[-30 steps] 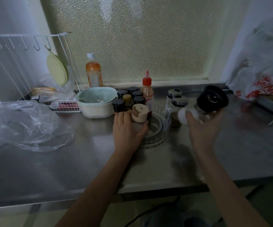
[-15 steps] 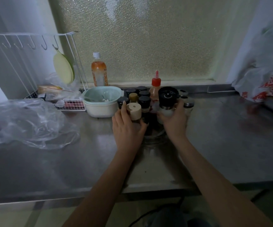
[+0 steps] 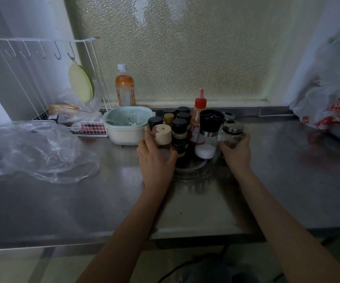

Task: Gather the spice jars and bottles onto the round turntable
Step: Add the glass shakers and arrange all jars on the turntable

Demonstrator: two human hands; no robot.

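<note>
A clear round turntable (image 3: 193, 170) sits on the steel counter before me. On it stand several dark-lidded spice jars (image 3: 179, 135), a red-capped sauce bottle (image 3: 199, 115) and a black-topped grinder (image 3: 211, 133) with white salt inside. My left hand (image 3: 154, 158) grips a beige-lidded jar (image 3: 162, 136) at the turntable's left edge. My right hand (image 3: 236, 152) is closed around a silver-lidded glass jar (image 3: 232, 132) just right of the turntable. Another lidded jar (image 3: 228, 115) peeks out behind the grinder.
A pale green bowl (image 3: 127, 127) stands left of the jars, an orange drink bottle (image 3: 124, 88) behind it on the sill. A white wire rack (image 3: 48, 78) and crumpled clear plastic (image 3: 34, 150) fill the left. A plastic bag (image 3: 332, 103) lies at the far right.
My right hand set the black-topped grinder down on the turntable, let go of it, and moved right onto the silver-lidded jar. My left hand stayed on the beige-lidded jar.
</note>
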